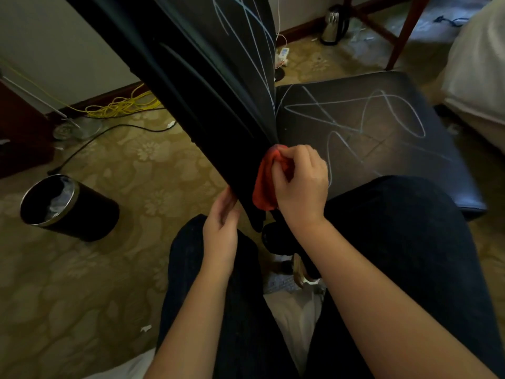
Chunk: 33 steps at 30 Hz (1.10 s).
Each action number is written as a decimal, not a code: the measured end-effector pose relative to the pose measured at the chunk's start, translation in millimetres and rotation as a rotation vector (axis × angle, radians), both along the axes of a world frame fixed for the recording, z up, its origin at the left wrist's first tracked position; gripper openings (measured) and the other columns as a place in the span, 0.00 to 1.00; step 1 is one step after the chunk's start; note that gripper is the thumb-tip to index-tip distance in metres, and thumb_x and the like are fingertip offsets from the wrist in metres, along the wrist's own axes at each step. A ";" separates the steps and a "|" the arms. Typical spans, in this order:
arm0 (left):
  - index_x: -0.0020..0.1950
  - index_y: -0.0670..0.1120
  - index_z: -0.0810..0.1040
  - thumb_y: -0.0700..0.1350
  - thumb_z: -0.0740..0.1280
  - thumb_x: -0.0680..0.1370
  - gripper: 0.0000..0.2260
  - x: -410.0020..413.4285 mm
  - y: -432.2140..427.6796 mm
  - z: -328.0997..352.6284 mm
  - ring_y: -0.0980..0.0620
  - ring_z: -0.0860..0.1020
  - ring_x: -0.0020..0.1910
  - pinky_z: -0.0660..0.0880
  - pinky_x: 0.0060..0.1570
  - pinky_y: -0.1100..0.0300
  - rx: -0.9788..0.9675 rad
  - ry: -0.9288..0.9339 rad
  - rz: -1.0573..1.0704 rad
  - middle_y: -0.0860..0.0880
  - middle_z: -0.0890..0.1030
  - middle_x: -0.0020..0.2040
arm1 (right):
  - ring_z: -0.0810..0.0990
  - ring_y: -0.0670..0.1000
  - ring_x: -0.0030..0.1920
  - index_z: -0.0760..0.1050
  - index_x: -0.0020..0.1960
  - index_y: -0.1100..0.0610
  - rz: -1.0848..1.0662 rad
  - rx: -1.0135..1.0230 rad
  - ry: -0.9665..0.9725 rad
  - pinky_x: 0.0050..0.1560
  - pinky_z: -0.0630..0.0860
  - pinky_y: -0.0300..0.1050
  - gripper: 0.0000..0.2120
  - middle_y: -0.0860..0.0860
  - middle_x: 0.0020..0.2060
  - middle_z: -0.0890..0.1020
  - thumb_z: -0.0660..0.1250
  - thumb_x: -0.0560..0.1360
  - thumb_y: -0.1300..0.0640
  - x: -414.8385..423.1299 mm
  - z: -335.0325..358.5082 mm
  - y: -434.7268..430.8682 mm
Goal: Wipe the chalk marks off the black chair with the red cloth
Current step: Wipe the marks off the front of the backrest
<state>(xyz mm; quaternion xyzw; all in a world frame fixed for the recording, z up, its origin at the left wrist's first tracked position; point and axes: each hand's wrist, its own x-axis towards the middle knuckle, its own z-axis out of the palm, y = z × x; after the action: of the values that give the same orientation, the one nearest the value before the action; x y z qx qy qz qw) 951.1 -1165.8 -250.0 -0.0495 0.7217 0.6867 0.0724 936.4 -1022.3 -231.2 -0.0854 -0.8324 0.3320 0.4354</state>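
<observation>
The black chair (213, 86) stands in front of me, its backrest rising from the centre to the upper left and its seat (382, 127) stretching to the right. Pale chalk scribbles cross the seat and the front of the backrest. My right hand (300, 184) grips the bunched red cloth (263, 184) and holds it against the lower edge of the backrest, where it meets the seat. My left hand (221, 225) touches the back of the backrest's lower end; its fingers lie against the black panel.
A black waste bin (68, 206) stands on the patterned carpet at left. Yellow and black cables (123, 105) run along the wall. A kettle (332, 26) and a power strip sit on the floor behind the chair. White bedding lies at the right edge. My dark-trousered legs fill the foreground.
</observation>
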 end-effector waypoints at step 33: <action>0.61 0.62 0.76 0.39 0.63 0.82 0.17 -0.1 -2.6 -3.0 0.60 0.75 0.66 0.69 0.71 0.49 0.084 -0.025 0.049 0.59 0.79 0.63 | 0.76 0.54 0.37 0.66 0.40 0.50 -0.053 -0.345 -0.280 0.42 0.77 0.57 0.14 0.44 0.34 0.73 0.71 0.70 0.62 9.1 -35.0 -20.1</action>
<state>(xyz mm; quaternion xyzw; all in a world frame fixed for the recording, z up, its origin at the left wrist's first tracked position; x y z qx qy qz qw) 950.9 -1168.4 -253.0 -0.0727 0.6899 0.7171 0.0665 945.5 -1042.4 -266.3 -0.2258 -0.8131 0.4427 0.3032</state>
